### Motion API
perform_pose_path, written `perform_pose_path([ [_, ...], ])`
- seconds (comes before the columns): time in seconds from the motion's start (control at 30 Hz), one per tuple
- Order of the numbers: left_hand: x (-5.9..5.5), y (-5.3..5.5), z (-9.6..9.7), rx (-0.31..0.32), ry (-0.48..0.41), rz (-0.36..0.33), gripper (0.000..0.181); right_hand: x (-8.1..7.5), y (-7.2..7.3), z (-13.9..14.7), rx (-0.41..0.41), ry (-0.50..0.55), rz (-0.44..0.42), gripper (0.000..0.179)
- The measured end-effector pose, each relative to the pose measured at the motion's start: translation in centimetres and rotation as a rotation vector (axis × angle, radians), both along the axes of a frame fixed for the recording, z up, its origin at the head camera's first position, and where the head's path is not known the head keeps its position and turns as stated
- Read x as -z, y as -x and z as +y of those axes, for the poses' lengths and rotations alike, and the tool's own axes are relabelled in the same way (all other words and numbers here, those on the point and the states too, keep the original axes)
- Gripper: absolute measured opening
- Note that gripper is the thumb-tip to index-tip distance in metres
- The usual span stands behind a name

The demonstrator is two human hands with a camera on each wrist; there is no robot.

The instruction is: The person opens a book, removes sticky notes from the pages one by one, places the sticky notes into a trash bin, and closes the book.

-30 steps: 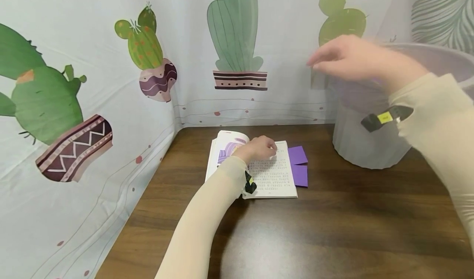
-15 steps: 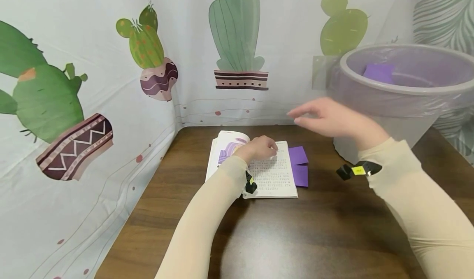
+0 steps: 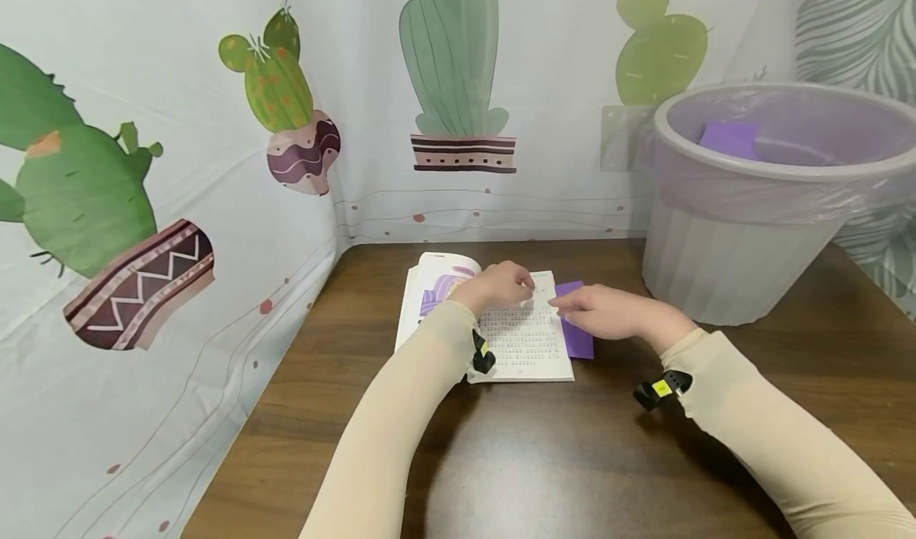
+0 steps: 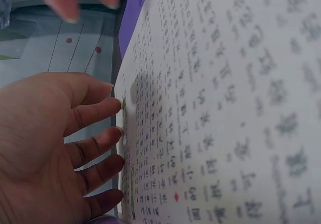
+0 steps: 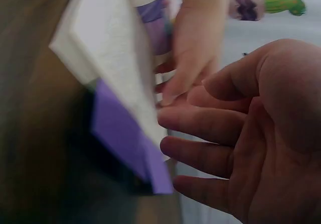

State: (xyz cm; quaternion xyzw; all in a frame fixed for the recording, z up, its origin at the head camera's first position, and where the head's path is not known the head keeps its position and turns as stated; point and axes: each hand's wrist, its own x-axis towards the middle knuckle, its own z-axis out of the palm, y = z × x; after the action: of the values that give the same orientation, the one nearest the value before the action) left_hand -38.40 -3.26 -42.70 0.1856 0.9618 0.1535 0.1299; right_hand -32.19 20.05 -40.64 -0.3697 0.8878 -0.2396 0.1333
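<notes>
Book (image 3: 529,352) lies open on the brown tabletop (image 3: 501,459), printed page on its right side, purple illustration on its left. Purple paper slips (image 3: 581,343) project from beyond the page's right edge. Left hand (image 3: 497,286): fingers loosely bent, holding nothing, fingertips at the printed page. Right hand (image 3: 604,313): fingers extended and relaxed, nothing gripped, over the slips at the book's right edge; contact cannot be determined. To the right, a plastic-lined bin (image 3: 723,265) contains a purple piece (image 3: 730,139). Behind: cactus-print cloth (image 3: 372,86).
</notes>
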Motion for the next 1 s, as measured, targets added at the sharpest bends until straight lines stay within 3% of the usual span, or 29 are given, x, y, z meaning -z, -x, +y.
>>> perform_pose_path([
  [0.3,0.0,0.0,0.0,-0.012,-0.015,-0.001,0.032,2.4,0.0,0.4,0.066,-0.033,-0.031,0.048],
  [0.63,0.1,-0.1,0.0,-0.007,-0.009,0.005,0.033,3.3,-0.5,0.3,0.043,0.041,-0.083,0.052],
  [0.8,0.0,-0.1,0.1,-0.008,0.0,0.008,0.033,3.2,-0.6,0.5,0.028,0.113,-0.135,0.053],
  [1.0,0.1,0.1,0.1,-0.004,0.001,0.01,0.034,3.1,-0.3,0.7,0.032,0.268,-0.236,0.051],
])
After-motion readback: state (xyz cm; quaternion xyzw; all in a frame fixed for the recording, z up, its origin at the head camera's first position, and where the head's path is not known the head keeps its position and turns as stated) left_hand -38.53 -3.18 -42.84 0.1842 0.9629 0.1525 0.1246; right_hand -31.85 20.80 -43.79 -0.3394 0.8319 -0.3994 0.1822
